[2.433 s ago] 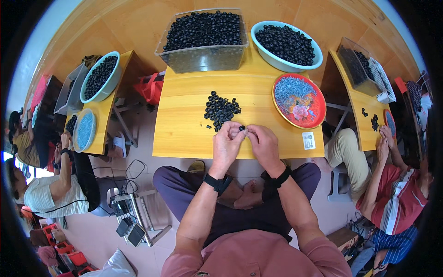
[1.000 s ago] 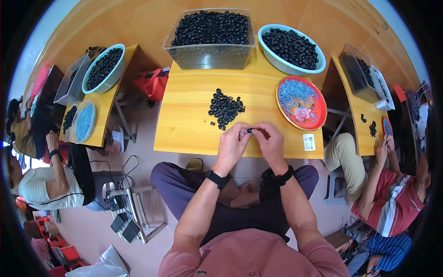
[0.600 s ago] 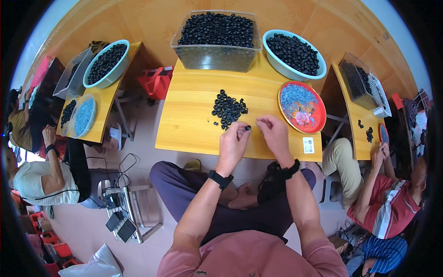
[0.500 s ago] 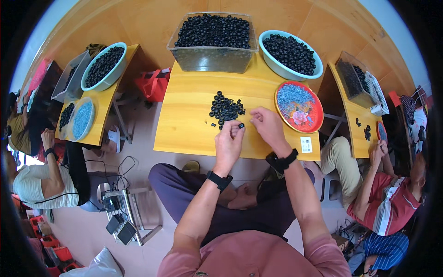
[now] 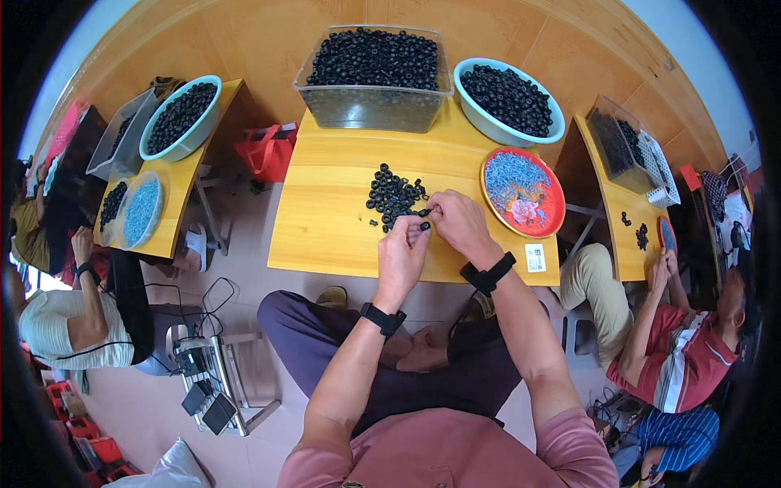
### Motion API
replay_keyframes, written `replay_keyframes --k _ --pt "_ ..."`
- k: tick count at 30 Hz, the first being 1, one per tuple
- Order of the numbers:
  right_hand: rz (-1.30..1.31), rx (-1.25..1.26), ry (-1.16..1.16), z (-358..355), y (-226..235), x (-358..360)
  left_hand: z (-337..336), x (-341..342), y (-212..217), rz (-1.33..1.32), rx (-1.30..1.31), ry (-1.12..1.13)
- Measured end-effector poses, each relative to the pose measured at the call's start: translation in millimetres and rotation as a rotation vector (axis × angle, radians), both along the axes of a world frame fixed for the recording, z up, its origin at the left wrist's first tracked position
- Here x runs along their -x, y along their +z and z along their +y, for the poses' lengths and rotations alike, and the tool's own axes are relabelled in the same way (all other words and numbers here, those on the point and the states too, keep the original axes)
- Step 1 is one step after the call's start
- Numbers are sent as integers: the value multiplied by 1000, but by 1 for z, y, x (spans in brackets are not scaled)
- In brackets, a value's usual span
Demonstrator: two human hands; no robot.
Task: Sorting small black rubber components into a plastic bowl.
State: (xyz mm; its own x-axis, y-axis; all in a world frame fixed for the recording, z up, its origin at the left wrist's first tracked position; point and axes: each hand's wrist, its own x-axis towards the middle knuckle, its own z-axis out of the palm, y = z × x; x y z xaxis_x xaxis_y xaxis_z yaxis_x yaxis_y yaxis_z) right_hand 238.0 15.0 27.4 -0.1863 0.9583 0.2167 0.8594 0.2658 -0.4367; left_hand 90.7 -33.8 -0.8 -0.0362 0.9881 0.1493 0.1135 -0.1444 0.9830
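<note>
My left hand (image 5: 401,254) pinches a small round black plastic part (image 5: 425,226) between thumb and fingertips, over the near side of the table. Close beside it, my right hand (image 5: 458,220) has its fingers pressed together, tips almost touching the left fingertips. Another dark bit shows at those tips, but whether the right hand grips it I cannot tell. Just beyond both hands lies a loose pile of black plastic parts (image 5: 389,193), several with holes through them. A red flowered tray (image 5: 543,213) holding many small blue-grey slivers (image 5: 514,172) stands right of my right hand.
At the table's (image 5: 325,220) far edge stand a clear bin (image 5: 366,118) and a light-blue basin (image 5: 508,130), both full of black parts. A white label (image 5: 535,258) lies near the front right. People work at side tables left and right. A red bag (image 5: 268,154) sits left.
My right hand has moved left and slightly down, bringing its fingertips up to the left hand's. The left hand stays nearly in place, holding the black part. The view has shifted slightly.
</note>
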Motion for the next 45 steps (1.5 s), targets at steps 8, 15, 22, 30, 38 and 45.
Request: replay_keyframes --k 8,15,22,30,38,45 --pt "70 -14 1 -14 13 -1 2 -4 -6 -14 -29 10" --pt "204 -68 -9 -10 3 -10 0 -3 -2 46 11 -3" --pt "298 -12 -136 -5 -13 -35 -2 -5 -4 -43 -33 81" --pt "135 -137 -85 -2 -19 -31 -10 -1 -2 -63 -24 -12" --pt "314 155 34 -78 18 -3 -2 -2 -8 -189 -72 120" --pt "98 73 123 -69 -5 1 -6 1 -7 -158 -32 51"
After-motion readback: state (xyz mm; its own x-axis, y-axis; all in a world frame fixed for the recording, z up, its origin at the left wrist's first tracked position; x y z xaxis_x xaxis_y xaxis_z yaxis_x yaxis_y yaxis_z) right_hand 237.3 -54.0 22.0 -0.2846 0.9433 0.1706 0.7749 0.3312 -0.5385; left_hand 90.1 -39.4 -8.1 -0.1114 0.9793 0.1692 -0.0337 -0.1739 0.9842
